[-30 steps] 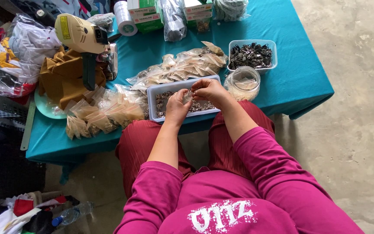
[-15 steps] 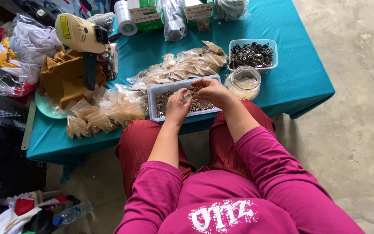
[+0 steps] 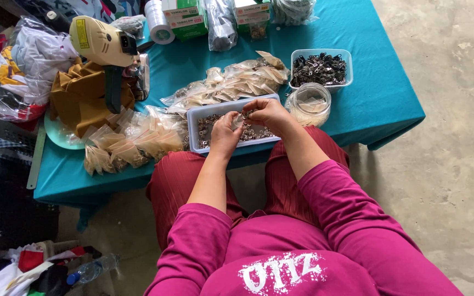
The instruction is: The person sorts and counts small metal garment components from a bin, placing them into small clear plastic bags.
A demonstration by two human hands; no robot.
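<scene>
We see both hands, left [image 3: 225, 134] and right [image 3: 270, 112], pinching small metal pieces over a part-full tray [image 3: 193, 129]; filled bags [image 3: 138, 140] lie beside.

Shiny metal bits fill a matt plastic tray [image 3: 193, 131] on smooth teal cloth [image 3: 368, 98].

- A small sewing-supply workshop is showing here.
- Packets [image 3: 138, 140] and trays of small metal parts [image 3: 320, 68] are crowding a teal tabletop [image 3: 379, 104].
- Bare concrete floor [image 3: 456, 164] is lying around.

Two trays [image 3: 194, 131] [image 3: 348, 55], one jar [image 3: 309, 104], two hands [image 3: 225, 134] [image 3: 270, 114].
</scene>
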